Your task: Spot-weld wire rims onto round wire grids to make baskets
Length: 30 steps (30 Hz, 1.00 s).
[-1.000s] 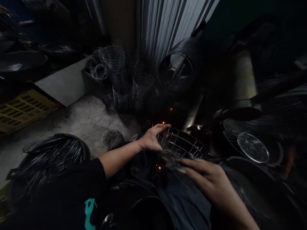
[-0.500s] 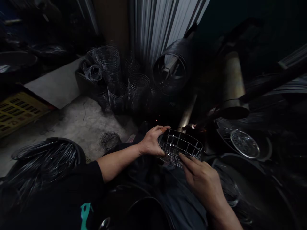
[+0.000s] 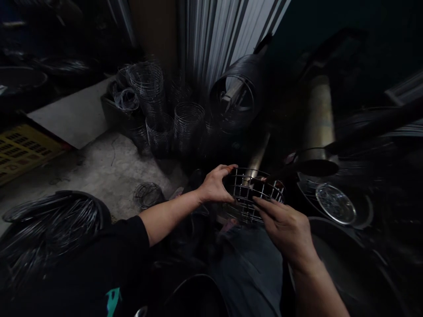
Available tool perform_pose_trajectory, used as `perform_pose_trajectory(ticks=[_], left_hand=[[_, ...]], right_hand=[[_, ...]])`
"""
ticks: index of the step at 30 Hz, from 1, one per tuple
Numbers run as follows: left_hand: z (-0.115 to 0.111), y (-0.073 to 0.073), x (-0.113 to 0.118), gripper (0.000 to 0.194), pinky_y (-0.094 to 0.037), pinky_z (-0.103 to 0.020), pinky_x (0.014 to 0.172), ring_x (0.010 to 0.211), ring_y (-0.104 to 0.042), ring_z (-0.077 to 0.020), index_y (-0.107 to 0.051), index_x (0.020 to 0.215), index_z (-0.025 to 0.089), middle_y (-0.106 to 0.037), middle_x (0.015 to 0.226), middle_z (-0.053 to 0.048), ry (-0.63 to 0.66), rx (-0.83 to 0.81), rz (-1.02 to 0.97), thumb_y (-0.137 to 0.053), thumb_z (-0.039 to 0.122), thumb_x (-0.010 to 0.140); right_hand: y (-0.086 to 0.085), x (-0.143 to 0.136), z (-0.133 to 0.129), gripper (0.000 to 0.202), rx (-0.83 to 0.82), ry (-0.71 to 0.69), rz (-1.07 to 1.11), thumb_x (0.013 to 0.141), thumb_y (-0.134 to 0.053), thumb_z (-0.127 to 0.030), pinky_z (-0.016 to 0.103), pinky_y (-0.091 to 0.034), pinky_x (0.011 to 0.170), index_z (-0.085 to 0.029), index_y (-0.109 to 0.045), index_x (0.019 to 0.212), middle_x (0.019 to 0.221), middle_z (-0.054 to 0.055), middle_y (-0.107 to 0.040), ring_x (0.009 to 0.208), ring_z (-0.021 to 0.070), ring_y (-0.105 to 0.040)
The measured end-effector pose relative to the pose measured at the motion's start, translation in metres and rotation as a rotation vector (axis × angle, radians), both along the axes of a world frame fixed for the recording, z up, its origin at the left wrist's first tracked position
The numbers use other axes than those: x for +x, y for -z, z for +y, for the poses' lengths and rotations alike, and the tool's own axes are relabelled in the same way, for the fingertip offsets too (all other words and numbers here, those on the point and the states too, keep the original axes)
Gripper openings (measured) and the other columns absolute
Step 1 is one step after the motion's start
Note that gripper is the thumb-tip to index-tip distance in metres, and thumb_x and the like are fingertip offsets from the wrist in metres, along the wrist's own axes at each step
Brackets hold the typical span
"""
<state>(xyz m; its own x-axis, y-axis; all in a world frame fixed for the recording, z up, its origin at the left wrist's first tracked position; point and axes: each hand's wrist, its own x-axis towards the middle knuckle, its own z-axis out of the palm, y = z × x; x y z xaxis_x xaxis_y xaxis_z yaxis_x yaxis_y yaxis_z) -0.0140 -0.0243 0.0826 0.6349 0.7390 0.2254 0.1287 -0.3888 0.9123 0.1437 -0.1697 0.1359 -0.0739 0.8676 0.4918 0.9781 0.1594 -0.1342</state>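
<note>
A round wire basket (image 3: 256,190) of crossed metal wires is held in front of me, tilted, its ring overlapping the end of a pale metal rod (image 3: 261,154). My left hand (image 3: 216,184) grips its left side, thumb below and fingers at the upper rim. At the near right side, my right hand (image 3: 287,224) closes its fingers on the wires; its thumb is mostly hidden. A thick pale cylinder (image 3: 320,110) with a dark arm (image 3: 373,132) hangs to the right of the basket. Dim light blurs where basket and metal parts meet.
Stacks of wire rings (image 3: 189,121) stand at the back. On the left are a tub of bent wires (image 3: 66,220), a yellow crate (image 3: 24,147) and a small wire coil (image 3: 148,195) on the floor. A shiny wire disc (image 3: 335,204) lies in a container at right.
The basket and both hands have shifted slightly up and to the right, and the basket now overlaps the rod's end. A small orange spark seen earlier is gone.
</note>
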Motion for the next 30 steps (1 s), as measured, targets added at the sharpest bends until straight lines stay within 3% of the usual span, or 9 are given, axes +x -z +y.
perform_pose_trajectory(ticks=[7, 12, 15, 18, 23, 25, 27, 30], left_hand=[[0.007, -0.001, 0.008, 0.101, -0.047, -0.037, 0.097, 0.106, -0.057, -0.0248, -0.054, 0.126, 0.016, -0.054, 0.12, -0.009, -0.009, -0.025, -0.011, -0.088, 0.034, 0.033], [0.016, -0.005, 0.016, 0.106, -0.046, -0.038, 0.097, 0.106, -0.056, -0.0251, -0.051, 0.13, 0.016, -0.053, 0.119, -0.009, -0.04, -0.033, 0.05, -0.087, 0.034, 0.032], [0.018, -0.005, 0.017, 0.104, -0.047, -0.037, 0.096, 0.106, -0.056, -0.0244, -0.051, 0.129, 0.019, -0.053, 0.12, -0.007, -0.045, -0.038, 0.06, -0.087, 0.031, 0.032], [0.022, -0.006, 0.021, 0.107, -0.046, -0.037, 0.098, 0.107, -0.055, -0.0248, -0.051, 0.13, 0.016, -0.053, 0.12, -0.008, -0.057, -0.036, 0.057, -0.088, 0.031, 0.031], [0.034, -0.005, 0.03, 0.112, -0.044, -0.038, 0.101, 0.109, -0.055, -0.0267, -0.051, 0.131, 0.014, -0.054, 0.119, -0.01, -0.104, -0.062, 0.043, -0.09, 0.035, 0.028], [0.035, 0.002, 0.028, 0.116, -0.038, -0.04, 0.107, 0.118, -0.05, -0.029, -0.046, 0.135, 0.015, -0.05, 0.128, -0.012, -0.091, -0.063, 0.004, -0.09, 0.036, 0.03], [0.031, 0.017, 0.023, 0.13, -0.03, -0.044, 0.113, 0.131, -0.038, -0.0315, -0.03, 0.144, 0.018, -0.038, 0.143, -0.014, -0.07, -0.104, -0.064, -0.09, 0.036, 0.031], [0.018, 0.05, 0.017, 0.151, -0.03, -0.051, 0.111, 0.137, -0.029, -0.0325, 0.0, 0.149, 0.02, -0.025, 0.151, -0.018, -0.035, -0.376, -0.159, -0.091, 0.031, 0.029]], right_hand=[[0.001, 0.004, 0.009, 0.027, 0.022, 0.068, 0.007, 0.091, -0.049, -0.029, 0.029, -0.052, 0.062, -0.018, -0.074, 0.094, 0.085, 0.005, -0.072, 0.074, 0.0204, -0.069], [0.003, 0.015, 0.023, 0.027, -0.043, 0.081, 0.15, 0.089, -0.052, -0.034, 0.03, -0.054, 0.067, -0.019, -0.074, 0.095, 0.089, 0.006, -0.072, 0.077, 0.0207, -0.069], [0.001, 0.014, 0.016, 0.027, -0.068, 0.139, 0.373, 0.086, -0.057, -0.037, 0.032, -0.054, 0.076, -0.021, -0.073, 0.101, 0.096, 0.006, -0.071, 0.086, 0.0217, -0.068], [-0.004, 0.008, 0.002, 0.032, -0.058, 0.257, 0.747, 0.084, -0.061, -0.037, 0.035, -0.053, 0.082, -0.023, -0.068, 0.112, 0.103, 0.006, -0.069, 0.09, 0.0215, -0.067], [0.003, -0.002, -0.014, 0.035, -0.044, 0.363, 1.08, 0.075, -0.072, -0.037, 0.038, -0.055, 0.078, -0.019, -0.071, 0.106, 0.087, 0.007, -0.071, 0.08, 0.0225, -0.068], [0.01, -0.005, -0.017, 0.033, -0.106, 0.372, 1.096, 0.074, -0.073, -0.039, 0.037, -0.055, 0.078, -0.019, -0.072, 0.1, 0.09, 0.008, -0.071, 0.085, 0.0239, -0.067], [0.016, -0.007, -0.02, 0.04, -0.183, 0.348, 1.075, 0.07, -0.076, -0.039, 0.039, -0.054, 0.083, -0.019, -0.071, 0.104, 0.099, 0.009, -0.07, 0.095, 0.0263, -0.065], [0.021, -0.013, -0.026, 0.053, -0.273, 0.282, 1.083, 0.064, -0.081, -0.035, 0.042, -0.049, 0.093, -0.021, -0.067, 0.113, 0.11, 0.009, -0.067, 0.107, 0.0279, -0.06]])
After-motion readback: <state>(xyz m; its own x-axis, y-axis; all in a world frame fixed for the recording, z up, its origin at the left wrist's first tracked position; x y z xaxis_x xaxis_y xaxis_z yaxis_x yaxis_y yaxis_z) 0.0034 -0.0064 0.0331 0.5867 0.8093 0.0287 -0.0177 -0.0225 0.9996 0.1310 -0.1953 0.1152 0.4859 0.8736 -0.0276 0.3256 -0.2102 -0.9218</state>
